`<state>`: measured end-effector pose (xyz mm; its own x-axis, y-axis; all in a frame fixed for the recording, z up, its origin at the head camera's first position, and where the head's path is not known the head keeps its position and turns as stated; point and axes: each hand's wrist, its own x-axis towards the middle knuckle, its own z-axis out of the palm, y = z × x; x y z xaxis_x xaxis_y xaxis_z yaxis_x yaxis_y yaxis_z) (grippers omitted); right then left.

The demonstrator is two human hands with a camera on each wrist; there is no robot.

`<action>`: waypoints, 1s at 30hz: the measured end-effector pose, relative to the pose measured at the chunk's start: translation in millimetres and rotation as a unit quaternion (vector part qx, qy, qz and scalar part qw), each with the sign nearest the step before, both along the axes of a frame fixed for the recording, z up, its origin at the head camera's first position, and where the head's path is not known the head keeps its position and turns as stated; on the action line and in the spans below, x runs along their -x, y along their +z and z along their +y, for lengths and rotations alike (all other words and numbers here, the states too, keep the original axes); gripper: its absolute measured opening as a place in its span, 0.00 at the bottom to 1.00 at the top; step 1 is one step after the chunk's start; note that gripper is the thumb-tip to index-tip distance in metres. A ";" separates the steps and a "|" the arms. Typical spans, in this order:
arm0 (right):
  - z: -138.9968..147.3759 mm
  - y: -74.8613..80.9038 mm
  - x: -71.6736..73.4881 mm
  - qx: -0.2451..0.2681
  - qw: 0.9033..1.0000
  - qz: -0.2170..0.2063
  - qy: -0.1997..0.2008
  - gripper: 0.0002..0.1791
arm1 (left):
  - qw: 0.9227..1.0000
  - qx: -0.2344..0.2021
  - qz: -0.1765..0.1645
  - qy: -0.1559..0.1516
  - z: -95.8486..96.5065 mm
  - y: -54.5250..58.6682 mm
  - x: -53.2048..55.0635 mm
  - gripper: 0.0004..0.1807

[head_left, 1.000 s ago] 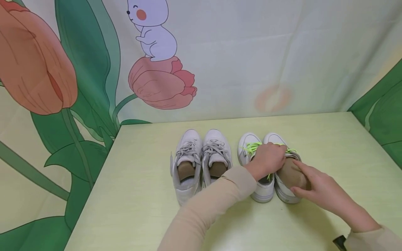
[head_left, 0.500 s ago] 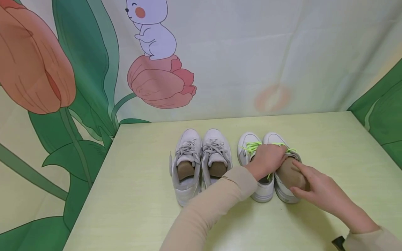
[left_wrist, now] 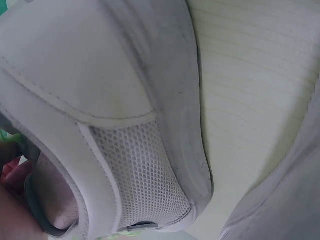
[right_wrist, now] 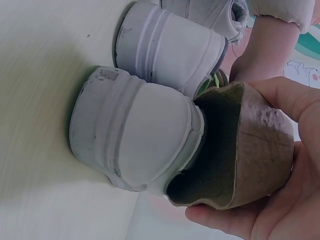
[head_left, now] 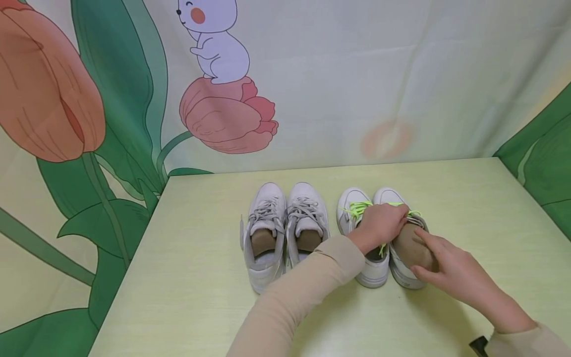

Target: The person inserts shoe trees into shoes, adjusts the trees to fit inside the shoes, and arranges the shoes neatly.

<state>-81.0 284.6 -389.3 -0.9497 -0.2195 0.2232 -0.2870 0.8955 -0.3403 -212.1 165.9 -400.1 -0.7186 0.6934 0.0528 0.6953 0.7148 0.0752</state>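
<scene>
A molded brown cardboard shoe insert (head_left: pixel 415 247) stands partly inside the white sneaker (head_left: pixel 403 278) at the far right. My right hand (head_left: pixel 464 277) holds its rear, thumb on one side and fingers on the other; the right wrist view shows the insert's hollow back (right_wrist: pixel 265 155) above the heel (right_wrist: pixel 155 132). My left hand (head_left: pixel 382 225) reaches across, its curled fingers gripping that sneaker at the tongue and bright green laces (head_left: pixel 414 213); the fingertips are hidden. Beneath the left hand lies the matching sneaker (head_left: pixel 373 275), green-laced too.
To the left, two white sneakers with grey laces (head_left: pixel 267 210) sit side by side with brown inserts (head_left: pixel 264 242) inside. My left sleeve (head_left: pixel 303 292) crosses over their heels. A printed cloth backdrop (head_left: pixel 330 99) hangs behind the pale table (head_left: pixel 192 258).
</scene>
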 end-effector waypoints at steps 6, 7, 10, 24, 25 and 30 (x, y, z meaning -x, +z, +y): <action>-1.5 1.1 1.8 -0.004 1.000 -0.006 -0.001 0.38 | 1.000 -0.004 -0.019 0.001 -1.5 2.6 0.7 0.07; -1.9 1.4 2.2 -0.005 1.000 -0.007 -0.002 0.38 | 1.000 -0.006 -0.022 0.002 -1.8 3.1 0.7 0.07; -3.0 2.3 3.6 -0.005 1.000 -0.013 -0.006 0.37 | 0.999 -0.015 -0.030 0.005 -2.7 3.9 0.8 0.07; -7.5 6.3 12.1 -0.012 0.999 -0.031 -0.038 0.31 | 0.999 -0.034 -0.036 0.006 -3.5 1.9 2.7 0.07; -7.9 6.6 12.8 -0.010 0.999 -0.033 -0.040 0.31 | 0.999 -0.033 -0.037 0.007 -3.5 2.0 2.7 0.07; -9.5 7.2 16.4 -0.009 0.998 -0.045 -0.048 0.31 | 0.999 -0.033 -0.042 0.009 -3.6 2.7 2.8 0.07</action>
<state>-97.4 275.1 -382.0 -0.9827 -0.1293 0.1325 -0.1680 0.9237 -0.3443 -214.8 162.3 -397.4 -0.7345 0.6776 0.0366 0.6718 0.7186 0.1799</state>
